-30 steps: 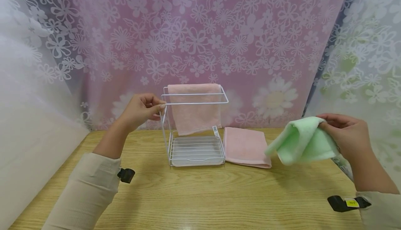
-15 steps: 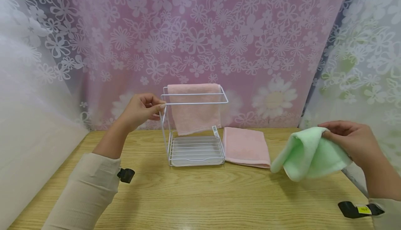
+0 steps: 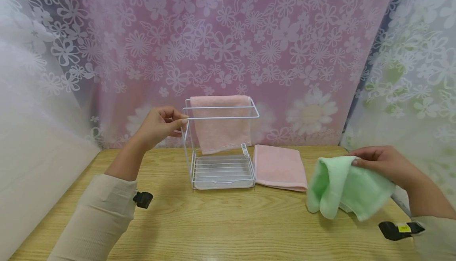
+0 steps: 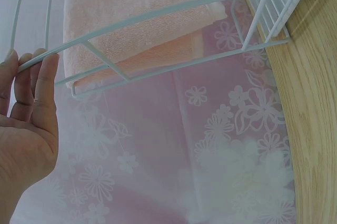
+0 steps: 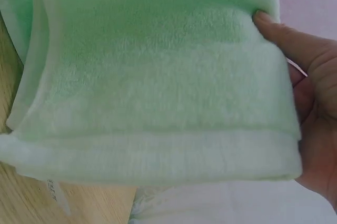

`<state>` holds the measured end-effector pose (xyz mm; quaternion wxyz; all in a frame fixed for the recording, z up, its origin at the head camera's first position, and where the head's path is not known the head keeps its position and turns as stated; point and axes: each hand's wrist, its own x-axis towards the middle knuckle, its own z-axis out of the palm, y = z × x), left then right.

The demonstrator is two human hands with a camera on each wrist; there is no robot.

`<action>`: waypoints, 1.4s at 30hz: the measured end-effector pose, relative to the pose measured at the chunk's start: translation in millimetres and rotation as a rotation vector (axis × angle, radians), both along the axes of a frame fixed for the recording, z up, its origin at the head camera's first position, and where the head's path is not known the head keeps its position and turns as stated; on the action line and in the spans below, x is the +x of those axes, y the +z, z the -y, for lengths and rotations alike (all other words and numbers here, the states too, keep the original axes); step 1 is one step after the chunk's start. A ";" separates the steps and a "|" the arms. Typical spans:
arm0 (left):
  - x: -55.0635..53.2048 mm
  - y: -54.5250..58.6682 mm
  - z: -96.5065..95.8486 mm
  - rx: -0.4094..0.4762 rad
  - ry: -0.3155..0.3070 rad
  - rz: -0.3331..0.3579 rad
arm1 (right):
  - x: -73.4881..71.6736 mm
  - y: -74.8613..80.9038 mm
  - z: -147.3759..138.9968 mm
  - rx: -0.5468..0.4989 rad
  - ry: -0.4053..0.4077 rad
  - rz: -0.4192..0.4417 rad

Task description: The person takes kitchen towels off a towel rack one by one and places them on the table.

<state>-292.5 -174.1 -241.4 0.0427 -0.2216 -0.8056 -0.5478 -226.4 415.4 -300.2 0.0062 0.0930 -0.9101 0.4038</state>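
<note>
A soft, pale-green terry towel [image 3: 350, 186] hangs in loose folds at the lower right of the head view, pinched at its upper edge in your right hand [image 3: 386, 166], thumb pressed to its face and fingers mostly hidden behind. A small white label [image 5: 58, 197] shows below its hem at the lower left of the right-wrist view; whether the towel's lowest corner touches the table cannot be told.

Near the centre of the frame, your left hand [image 3: 160, 124] grips the upper left corner of a white wire rack [image 3: 224, 117], thumb and fingers closed around the thin bar. A pale-pink terry towel [image 3: 222, 130] with a white printed tag [image 3: 244, 149] drapes over the rack's rearmost bar, above a shallow white tray [image 3: 224, 183] at the base. Just right of the rack, a folded pink towel [image 3: 279, 168] lies flat, between it and your green one.

All stand on a light wood-grain table [image 3: 199, 225], before a pink curtain [image 3: 228, 47] patterned with white flowers. Your beige sleeves [image 3: 99, 213] enter from the lower left and lower right corners.
</note>
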 end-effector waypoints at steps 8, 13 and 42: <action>0.1 -1.2 0.8 0.009 -0.006 0.001 | -25.0 -8.9 2.6 0.186 0.002 -0.080; 0.0 -1.4 1.2 0.009 -0.002 0.004 | -39.3 -11.8 5.4 0.255 -0.017 -0.098; -2.5 -1.8 1.1 0.033 -0.017 0.002 | -102.0 -46.6 21.4 0.414 -0.151 -0.390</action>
